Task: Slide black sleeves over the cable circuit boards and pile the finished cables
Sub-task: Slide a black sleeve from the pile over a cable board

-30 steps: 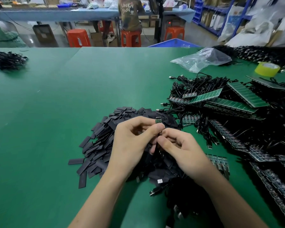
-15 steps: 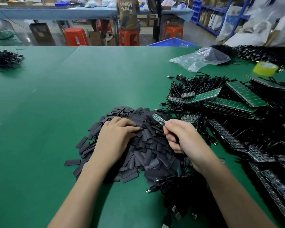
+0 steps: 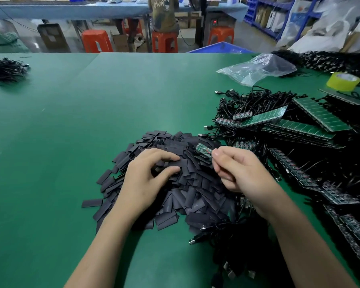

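Tabletop (image 3: 92, 121), green and wide, lies as it did a second ago, and the heap of black sleeves (image 3: 195, 190) at its middle keeps the same spread. Right of the heap, the tangle of black cables (image 3: 252, 100) and the green board panels (image 3: 320, 115) also look unmoved.

The hands are what changed. A second ago they met over the heap with the board between them; half a second ago they had parted, and they are apart now too. The left hand (image 3: 146, 179) rests on the heap, its fingers curled, with forefinger and thumb closing on either side of one sleeve (image 3: 176, 163) at the top. Half a second ago those fingers lay flatter. The right hand (image 3: 241, 173) hovers just beside it, above the heap's right edge, and pinches a small green circuit board (image 3: 204, 151) at its fingertips. The board points up and to the left and is bare, with no sleeve on it.

The board's cable runs under the right palm and cannot be followed. Whether the pinched sleeve has left the heap cannot be told. The near cables (image 3: 237, 235) are half covered by the right forearm and cut off by the frame's lower edge, and the panels run out past the right edge. Printing on the sleeves is too small to read.
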Tool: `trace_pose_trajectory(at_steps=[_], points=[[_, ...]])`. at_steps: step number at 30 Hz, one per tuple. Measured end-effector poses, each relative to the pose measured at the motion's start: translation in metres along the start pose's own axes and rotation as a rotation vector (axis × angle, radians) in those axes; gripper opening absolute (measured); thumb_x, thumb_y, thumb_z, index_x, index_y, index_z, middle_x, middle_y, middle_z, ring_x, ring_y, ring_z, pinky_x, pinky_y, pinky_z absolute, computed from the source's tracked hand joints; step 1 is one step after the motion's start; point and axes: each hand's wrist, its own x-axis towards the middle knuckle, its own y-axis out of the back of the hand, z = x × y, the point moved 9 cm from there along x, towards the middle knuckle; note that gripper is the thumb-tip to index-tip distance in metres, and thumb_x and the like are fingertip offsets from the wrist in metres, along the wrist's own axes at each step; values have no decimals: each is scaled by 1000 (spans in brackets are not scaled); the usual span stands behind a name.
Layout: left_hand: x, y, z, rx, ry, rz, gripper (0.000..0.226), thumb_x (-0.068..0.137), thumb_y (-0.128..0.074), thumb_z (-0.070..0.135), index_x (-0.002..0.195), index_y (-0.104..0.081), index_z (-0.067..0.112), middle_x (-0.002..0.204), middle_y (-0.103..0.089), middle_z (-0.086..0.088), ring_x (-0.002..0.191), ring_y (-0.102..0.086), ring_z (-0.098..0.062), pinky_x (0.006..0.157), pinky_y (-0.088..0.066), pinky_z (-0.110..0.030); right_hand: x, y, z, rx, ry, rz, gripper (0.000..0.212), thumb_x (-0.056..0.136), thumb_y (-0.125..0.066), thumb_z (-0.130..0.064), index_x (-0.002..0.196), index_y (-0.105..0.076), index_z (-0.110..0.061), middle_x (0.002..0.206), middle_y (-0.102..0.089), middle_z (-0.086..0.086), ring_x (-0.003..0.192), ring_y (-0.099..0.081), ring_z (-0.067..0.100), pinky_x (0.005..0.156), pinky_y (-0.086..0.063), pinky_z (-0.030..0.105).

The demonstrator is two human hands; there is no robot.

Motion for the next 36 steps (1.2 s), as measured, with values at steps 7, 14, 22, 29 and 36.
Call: trace_pose_trajectory(at_steps=[7, 14, 22, 29, 36], points=[[-6, 5, 11, -361, 6, 47, 30, 88, -75, 17, 109, -77, 38, 107, -70, 9, 95, -65, -17, 84, -48, -18, -3, -10, 11, 43, -77, -62, 46, 107, -49, -32, 62, -51, -21, 56, -30, -3, 48, -22, 12, 43, -19, 18], [-6, 3, 13, -360, -26, 37, 28, 87, -75, 14, 106, -78, 35, 104, -70, 12, 99, -67, -14, 85, -48, -17, -3, -18, 9, 22, -49, -107, 46, 108, -49, -31, 63, -50, -21, 59, -23, 0, 50, -18, 12, 44, -19, 17], [-6, 4, 12, -345, -32, 39, 27, 87, -76, 13, 106, -78, 32, 103, -70, 12, 99, -66, -12, 84, -47, -15, -1, -21, 9, -21, -38, -109, 46, 106, -50, -33, 63, -48, -20, 58, -24, -5, 49, -19, 10, 44, -20, 17], [-6, 5, 12, -348, -29, 46, 28, 87, -76, 13, 105, -78, 35, 104, -69, 14, 98, -66, -11, 84, -47, -15, -3, -19, 8, 9, -55, -86, 46, 108, -50, -28, 63, -49, -18, 58, -22, -3, 50, -17, 11, 43, -18, 17], [-7, 3, 11, -298, -41, 49, 27, 89, -76, 13, 106, -78, 33, 103, -69, 12, 96, -66, -12, 83, -46, -15, -4, -17, 5, -151, -29, -83, 48, 108, -51, -28, 61, -47, -19, 56, -30, -4, 49, -26, 13, 46, -24, 22]])
